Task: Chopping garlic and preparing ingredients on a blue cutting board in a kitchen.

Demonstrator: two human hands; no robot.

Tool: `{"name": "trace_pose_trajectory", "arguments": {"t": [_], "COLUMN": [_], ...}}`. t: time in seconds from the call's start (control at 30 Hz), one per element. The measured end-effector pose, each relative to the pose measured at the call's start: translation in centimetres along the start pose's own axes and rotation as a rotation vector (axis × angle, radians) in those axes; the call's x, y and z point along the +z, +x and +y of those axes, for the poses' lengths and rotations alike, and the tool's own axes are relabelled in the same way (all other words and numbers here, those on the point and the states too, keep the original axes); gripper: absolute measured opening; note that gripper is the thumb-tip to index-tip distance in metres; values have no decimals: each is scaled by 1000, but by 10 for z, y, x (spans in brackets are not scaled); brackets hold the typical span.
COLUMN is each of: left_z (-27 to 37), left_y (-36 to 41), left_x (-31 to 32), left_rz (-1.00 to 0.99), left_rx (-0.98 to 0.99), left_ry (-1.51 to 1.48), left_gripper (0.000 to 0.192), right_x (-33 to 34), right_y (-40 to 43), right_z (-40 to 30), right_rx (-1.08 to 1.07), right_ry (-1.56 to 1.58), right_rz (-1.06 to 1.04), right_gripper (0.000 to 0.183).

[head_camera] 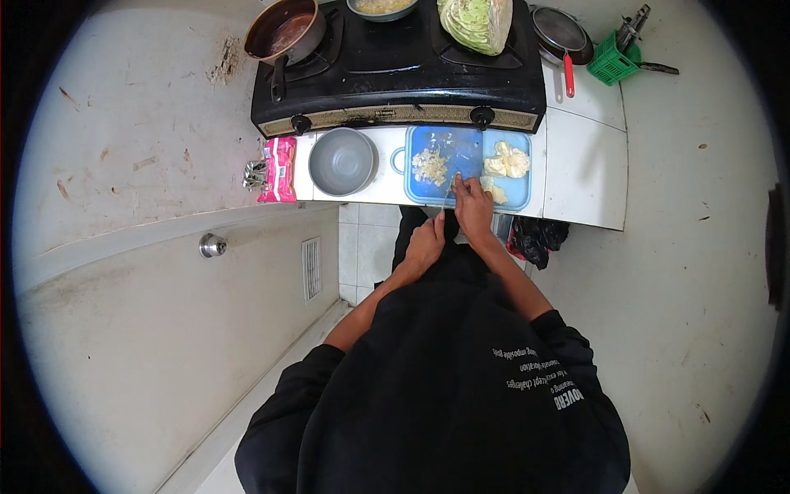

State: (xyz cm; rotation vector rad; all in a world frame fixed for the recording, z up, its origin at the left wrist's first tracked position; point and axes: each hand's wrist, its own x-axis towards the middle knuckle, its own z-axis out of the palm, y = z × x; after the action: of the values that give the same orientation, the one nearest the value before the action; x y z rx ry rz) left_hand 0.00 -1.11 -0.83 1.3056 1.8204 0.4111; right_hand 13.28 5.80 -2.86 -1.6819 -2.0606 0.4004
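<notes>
A blue cutting board [460,145] lies on the white counter, with chopped pale vegetable [430,167] in a small heap on its left part. My left hand [426,241] is closed on the handle of a knife [445,200], whose thin blade points up onto the board. My right hand [474,207] presses its fingertips on a small pale piece beside the blade; the fingers hide most of it. Uncut pale cabbage pieces [507,159] lie in the lighter right part of the board, and another pale leaf piece [494,190] is beside my right hand.
An empty grey bowl [342,162] and a pink packet [280,170] stand left of the board. Behind is a black gas stove [395,86] with a pot [287,34], a bowl of food [382,7] and a cabbage [478,25]. A red-handled strainer [560,29] and green basket [611,60] are at right.
</notes>
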Motion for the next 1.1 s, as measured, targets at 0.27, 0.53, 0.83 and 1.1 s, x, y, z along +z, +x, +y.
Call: {"name": "trace_pose_trajectory", "arguments": {"t": [0.27,0.53,0.83,1.1], "left_z": [5,10,24,29], "left_y": [0,2,18,4], "left_x": [4,10,7,-6], "left_rz": [2,2,31,89], "left_rx": [-30,-16,-17,-26], "left_ry": [-72,-122,-29,269], "left_gripper": [61,63,60,53], "right_x": [-9,-5,-3,-3], "right_y": [3,4,10,7], "right_z": [0,5,3,3], "right_rx": [-19,8,28,45], "right_ry": [56,40,162,96], "right_rz": [-51,-78,6,24], "right_gripper": [32,31,17,14]}}
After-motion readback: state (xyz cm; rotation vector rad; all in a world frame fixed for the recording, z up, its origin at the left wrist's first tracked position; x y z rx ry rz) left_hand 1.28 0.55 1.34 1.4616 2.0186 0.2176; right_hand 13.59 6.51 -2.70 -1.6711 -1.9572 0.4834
